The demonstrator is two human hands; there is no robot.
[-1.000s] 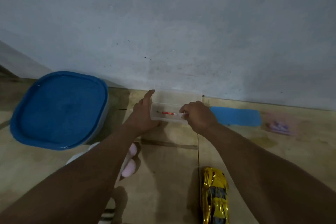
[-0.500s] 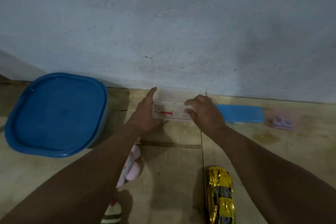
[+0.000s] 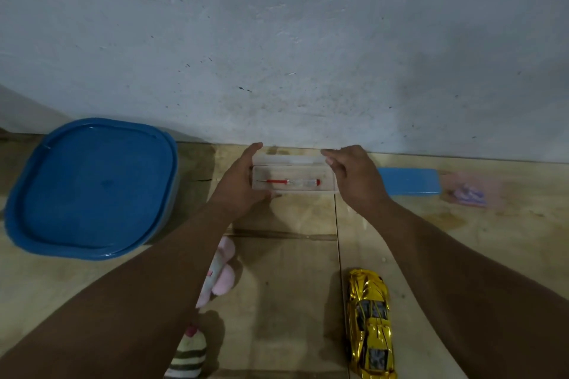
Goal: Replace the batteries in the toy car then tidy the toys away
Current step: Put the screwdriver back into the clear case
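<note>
A clear plastic case lies on the floor against the wall, its lid tipped back. A red-handled screwdriver lies inside it. My left hand grips the case's left end, thumb in front and fingers behind. My right hand is at the right end, with thumb and forefinger pinching the lid's right corner. The gold toy car rests on the floor near me, under my right forearm, and neither hand touches it.
A large tub with a blue lid stands at the left. A flat blue box and a pink packet lie by the wall on the right. A pink plush toy and a striped one lie beneath my left arm.
My right hand let go of the screwdriver inside the case and moved to the lid's right corner. My left hand stayed on the case's left end.
</note>
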